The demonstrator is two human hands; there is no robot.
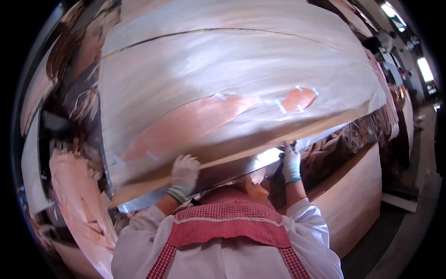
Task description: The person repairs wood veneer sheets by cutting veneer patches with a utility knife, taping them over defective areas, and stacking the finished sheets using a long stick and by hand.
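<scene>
A large pale wood veneer sheet (186, 65) spreads before me, its near edge raised and bent upward. Two reddish veneer patches, a long one (186, 123) and a small one (299, 98), are fixed to it with short bits of light tape. My left hand (185, 173), in a white glove and slightly blurred, is closed at the sheet's near edge. Gloved as well, my right hand (291, 162) is at the same edge farther right, fingers closed around a small dark tool (281, 154) whose kind I cannot make out.
Under the raised edge shows a shiny metal table edge (269, 158). Torn veneer scraps (79, 186) hang at the left, and more scraps (348, 139) lie at the right. A stack of veneer (348, 200) stands at lower right. Another person (384, 42) is in the far right background.
</scene>
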